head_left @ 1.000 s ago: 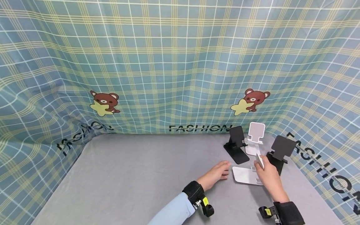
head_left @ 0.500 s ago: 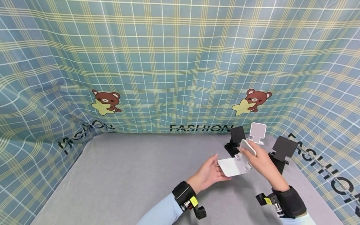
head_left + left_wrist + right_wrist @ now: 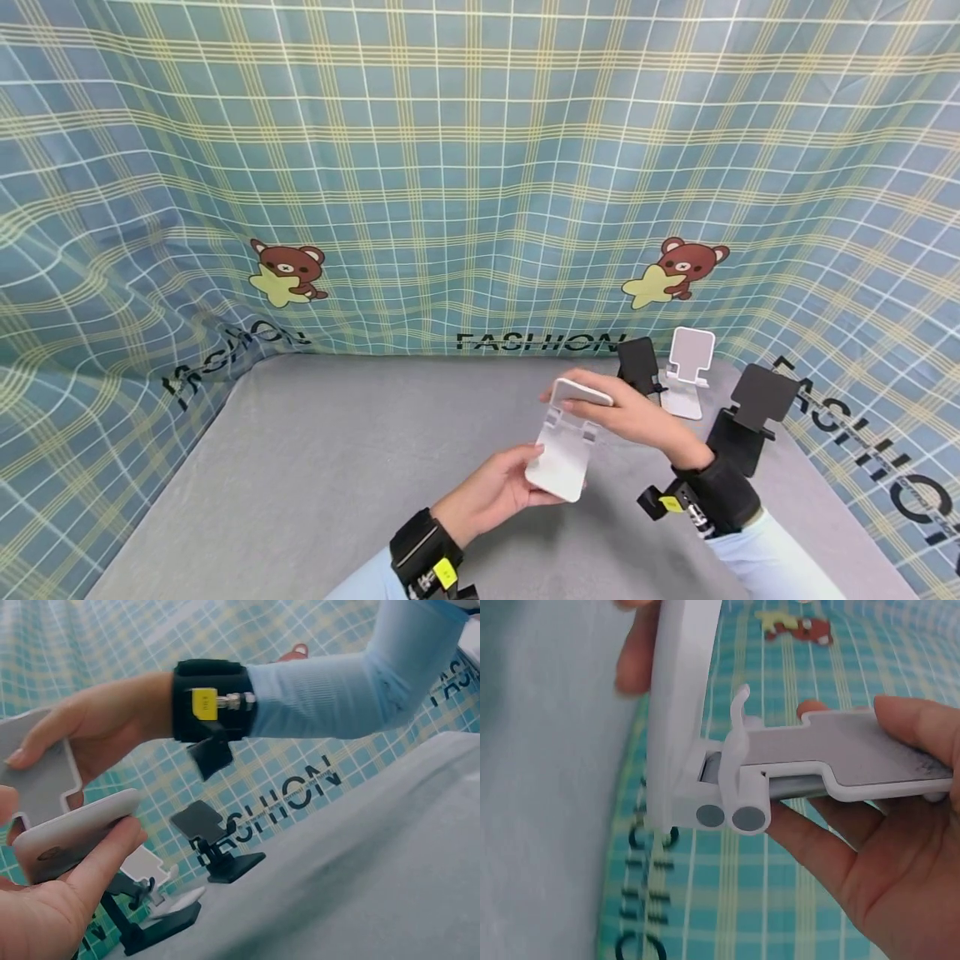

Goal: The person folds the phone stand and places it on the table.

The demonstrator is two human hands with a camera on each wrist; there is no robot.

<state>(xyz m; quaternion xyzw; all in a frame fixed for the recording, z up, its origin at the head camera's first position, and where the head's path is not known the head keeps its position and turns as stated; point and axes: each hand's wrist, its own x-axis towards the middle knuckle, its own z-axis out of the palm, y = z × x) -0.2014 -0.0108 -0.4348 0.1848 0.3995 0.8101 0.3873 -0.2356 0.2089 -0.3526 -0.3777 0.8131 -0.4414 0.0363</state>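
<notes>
A white folding phone stand [image 3: 561,460] is held between both hands above the grey table, its hinge partly unfolded. My left hand [image 3: 498,493] grips the base plate, thumb on top and fingers underneath. My right hand [image 3: 633,414] holds the upper plate, which the right wrist view shows pinched between thumb and fingers. There, the white hinge and a small curved lip [image 3: 736,742] stand out, along with the grey pad [image 3: 825,750] on the upper plate. From the left wrist, the underside of the base [image 3: 75,832] is visible.
To the right on the grey table [image 3: 337,467] stand a black phone stand [image 3: 637,365], partly behind my right hand, a white one [image 3: 692,354] and another black one [image 3: 763,396]. Checked cloth [image 3: 480,208] hangs behind and along the sides.
My right hand has lifted the white phone stand off the table and carried it left. My left hand has taken hold of its base, and the stand has turned so the base points toward me.
</notes>
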